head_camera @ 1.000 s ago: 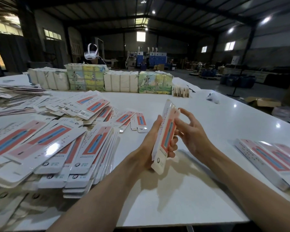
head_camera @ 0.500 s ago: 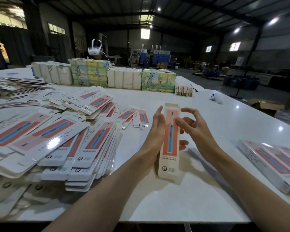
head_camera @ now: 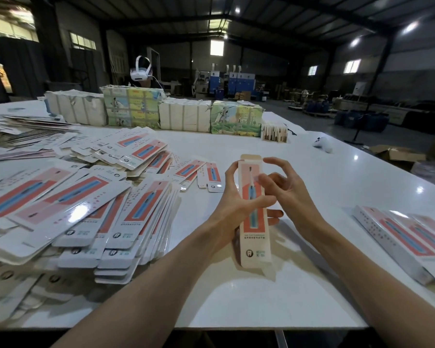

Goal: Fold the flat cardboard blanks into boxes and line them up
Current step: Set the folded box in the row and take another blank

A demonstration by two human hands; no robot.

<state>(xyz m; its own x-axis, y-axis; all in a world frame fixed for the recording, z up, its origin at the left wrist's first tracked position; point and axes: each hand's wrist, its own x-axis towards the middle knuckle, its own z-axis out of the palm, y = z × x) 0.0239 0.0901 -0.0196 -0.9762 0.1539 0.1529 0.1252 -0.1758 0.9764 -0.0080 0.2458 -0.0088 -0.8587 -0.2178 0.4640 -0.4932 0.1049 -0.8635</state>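
Note:
My left hand (head_camera: 232, 209) grips a long narrow cardboard box (head_camera: 255, 234), white with a red and blue toothbrush print, held upright above the white table (head_camera: 236, 305); its thumb lies across the printed front. My right hand (head_camera: 285, 190) hovers at the box's upper right with fingers loosely curled, touching its edge near the top. A big heap of flat blanks (head_camera: 86, 202) covers the table's left half. Several folded boxes (head_camera: 407, 242) lie side by side at the right edge.
Wrapped bundles of packs (head_camera: 161, 111) stand in a row along the far side, with a small stack of cards (head_camera: 274, 131) beside them. A person wearing a white headset (head_camera: 141, 71) sits behind the bundles. A white controller (head_camera: 323, 144) lies far right.
The box has turned from edge-on to face me and now stands more upright. My right hand has lifted toward its top end. The view has tilted down a little.

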